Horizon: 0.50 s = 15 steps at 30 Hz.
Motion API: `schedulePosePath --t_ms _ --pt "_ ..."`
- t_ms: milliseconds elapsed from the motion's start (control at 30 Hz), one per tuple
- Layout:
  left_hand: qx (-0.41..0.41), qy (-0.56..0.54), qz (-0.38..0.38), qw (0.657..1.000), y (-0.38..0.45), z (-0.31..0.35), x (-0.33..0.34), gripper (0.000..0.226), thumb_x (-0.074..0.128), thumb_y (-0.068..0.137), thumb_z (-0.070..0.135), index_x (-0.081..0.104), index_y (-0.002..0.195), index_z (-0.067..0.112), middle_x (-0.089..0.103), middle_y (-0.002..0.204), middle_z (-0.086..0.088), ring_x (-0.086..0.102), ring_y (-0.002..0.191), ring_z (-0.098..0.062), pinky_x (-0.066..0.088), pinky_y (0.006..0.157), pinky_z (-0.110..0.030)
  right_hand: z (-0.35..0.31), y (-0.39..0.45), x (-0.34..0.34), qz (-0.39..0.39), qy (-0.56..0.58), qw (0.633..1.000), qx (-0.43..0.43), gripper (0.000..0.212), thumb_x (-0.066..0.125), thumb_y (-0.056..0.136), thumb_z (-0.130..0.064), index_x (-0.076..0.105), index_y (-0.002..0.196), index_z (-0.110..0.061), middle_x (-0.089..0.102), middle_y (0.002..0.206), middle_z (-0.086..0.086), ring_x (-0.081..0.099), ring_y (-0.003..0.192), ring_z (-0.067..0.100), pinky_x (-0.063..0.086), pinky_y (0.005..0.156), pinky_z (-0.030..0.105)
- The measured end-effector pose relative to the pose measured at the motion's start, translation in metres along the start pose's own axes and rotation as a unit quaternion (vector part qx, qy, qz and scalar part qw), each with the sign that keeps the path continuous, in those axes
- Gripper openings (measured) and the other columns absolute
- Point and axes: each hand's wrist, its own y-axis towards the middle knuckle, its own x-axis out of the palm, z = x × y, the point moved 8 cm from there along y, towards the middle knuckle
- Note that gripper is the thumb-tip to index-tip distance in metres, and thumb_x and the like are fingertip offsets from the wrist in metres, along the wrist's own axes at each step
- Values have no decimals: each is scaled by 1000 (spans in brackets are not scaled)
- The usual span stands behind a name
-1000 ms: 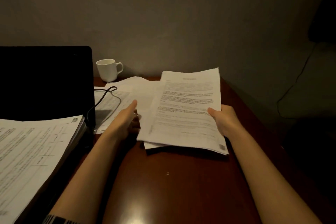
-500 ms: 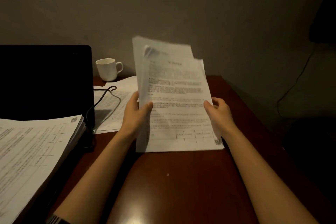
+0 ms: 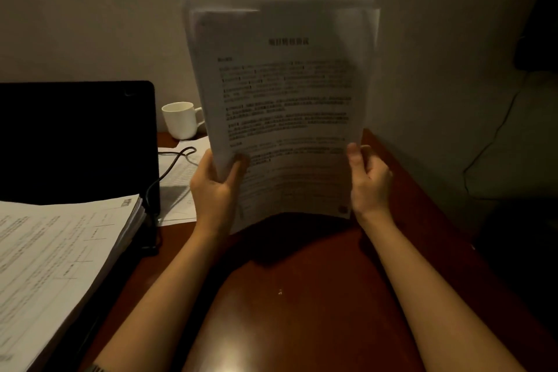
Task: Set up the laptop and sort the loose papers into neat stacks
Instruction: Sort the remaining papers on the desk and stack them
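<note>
Because loose sheets square up best on edge, the sheaf of papers [image 3: 283, 106] stands upright above the surface [image 3: 302, 296], left hand [image 3: 216, 187] and right hand [image 3: 367, 181] pinching its side edges; the laptop [image 3: 75, 142] sits open at left.

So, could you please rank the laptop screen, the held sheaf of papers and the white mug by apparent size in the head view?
1. Sheaf of papers and laptop screen: alike; the sheaf is nearer, so unranked.
2. White mug, clearly smallest.
</note>
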Motion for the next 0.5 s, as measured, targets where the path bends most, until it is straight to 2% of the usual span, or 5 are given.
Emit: schedulePosePath --t_ms 200,267,367,433,500 --pt "-123 79 -72 987 -3 -40 11 8 65 88 20 62 89 28 66 93 6 63 89 -15 56 72 -25 17 -3 17 -81 0 995 50 9 45 99 -23 55 101 -24 62 92 -11 62 83 1 49 65 15" --pt "-133 108 -38 984 1 -44 4 5 64 89 25 64 89 20 67 93 -4 64 89 -23 56 77 -39 16 -3 16 -76 4 996 42 24 39 100 -34 58 89 -23 65 86 -6 66 77 9 51 59 19" --pt "-197 43 44 978 6 -54 -11 11 58 93 18 62 103 14 66 97 -2 65 94 -24 55 81 -38 29 -5 22 -139 -1 986 90 63 18 92 -56 63 116 -19 64 113 -3 62 102 13 50 80 18" --pt "-233 -3 90 968 7 -57 -17 25 54 96 12 57 121 10 62 105 2 63 101 -22 52 78 -29 46 -12 34 -238 -128 955 123 64 12 94 -57 49 136 -27 49 134 -6 48 122 17 36 101 32" --pt "-262 -35 105 959 7 -61 -19 30 50 97 9 53 127 8 62 106 2 61 100 -18 50 73 -23 66 -23 52 -358 -355 860 79 52 15 101 -46 33 146 -27 31 152 -3 27 140 21 13 117 43"
